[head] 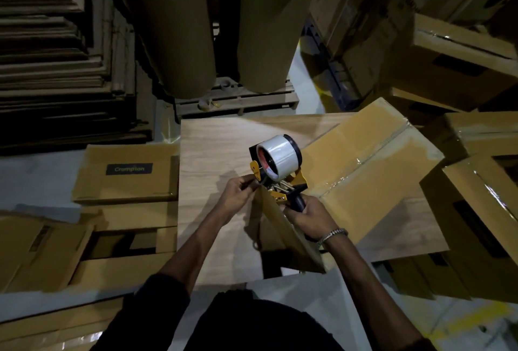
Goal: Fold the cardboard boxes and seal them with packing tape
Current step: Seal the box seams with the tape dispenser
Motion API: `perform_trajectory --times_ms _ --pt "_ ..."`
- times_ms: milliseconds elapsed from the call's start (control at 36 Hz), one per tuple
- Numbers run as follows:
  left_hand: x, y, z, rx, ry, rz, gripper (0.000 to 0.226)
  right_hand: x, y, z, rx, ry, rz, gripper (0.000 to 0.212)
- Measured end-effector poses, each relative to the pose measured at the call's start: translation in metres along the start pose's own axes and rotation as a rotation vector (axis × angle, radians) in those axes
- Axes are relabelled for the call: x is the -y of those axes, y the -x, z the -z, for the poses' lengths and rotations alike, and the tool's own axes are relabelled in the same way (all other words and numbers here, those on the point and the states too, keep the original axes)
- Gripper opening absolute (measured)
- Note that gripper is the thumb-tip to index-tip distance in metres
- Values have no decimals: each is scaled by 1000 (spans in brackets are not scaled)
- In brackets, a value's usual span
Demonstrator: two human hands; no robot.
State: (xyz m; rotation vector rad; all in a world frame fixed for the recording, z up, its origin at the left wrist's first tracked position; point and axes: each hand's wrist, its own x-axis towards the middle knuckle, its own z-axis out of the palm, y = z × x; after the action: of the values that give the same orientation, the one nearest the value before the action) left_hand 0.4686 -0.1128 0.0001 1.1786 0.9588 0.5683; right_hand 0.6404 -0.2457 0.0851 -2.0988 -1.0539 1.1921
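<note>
Warehouse floor holds taped cardboard box [372,160]; right hand [308,214] grips tape dispenser [277,168], left hand [238,192] fingers pinch its tape end.

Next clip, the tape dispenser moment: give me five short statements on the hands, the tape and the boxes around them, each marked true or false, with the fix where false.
1. The right hand grips the black handle of the tape dispenser. True.
2. The left hand lies flat on the wooden board. False: its fingers pinch at the dispenser's front end, near the tape's outlet.
3. The tape roll on the dispenser is brown. False: it looks clear or whitish.
4. A flattened box with a Crompton label lies to the left of the board. True.
5. The box right of the dispenser has no tape on it. False: shiny tape runs along its seam.
</note>
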Motion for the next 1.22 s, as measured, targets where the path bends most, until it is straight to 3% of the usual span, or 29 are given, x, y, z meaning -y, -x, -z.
perform_trajectory --times_ms 83,222,556,694,778,972,1056,1222 --pt "-1 -2 -4 -58 2 17 23 0 2 1 -5 93 30 15" --pt "-6 -5 -7 -145 -66 44 34 3 2 4 14 168 33 31" --pt "-8 -1 -15 -235 -152 7 28 -18 23 17 62 -36 34 30" --pt "-9 -3 -19 -227 -185 -5 26 -34 45 19 18 14 45 32" --pt "-7 -3 -21 -195 -255 -33 24 -39 50 13 -48 78 82 29" --pt "-4 12 -39 -236 -521 -173 32 -43 50 17 4 50 43 21" --pt "8 18 -44 -136 -429 -169 32 -46 51 20 28 8 31 23" --pt "27 17 -43 -111 -272 -130 32 -40 57 19 34 15 95 13"
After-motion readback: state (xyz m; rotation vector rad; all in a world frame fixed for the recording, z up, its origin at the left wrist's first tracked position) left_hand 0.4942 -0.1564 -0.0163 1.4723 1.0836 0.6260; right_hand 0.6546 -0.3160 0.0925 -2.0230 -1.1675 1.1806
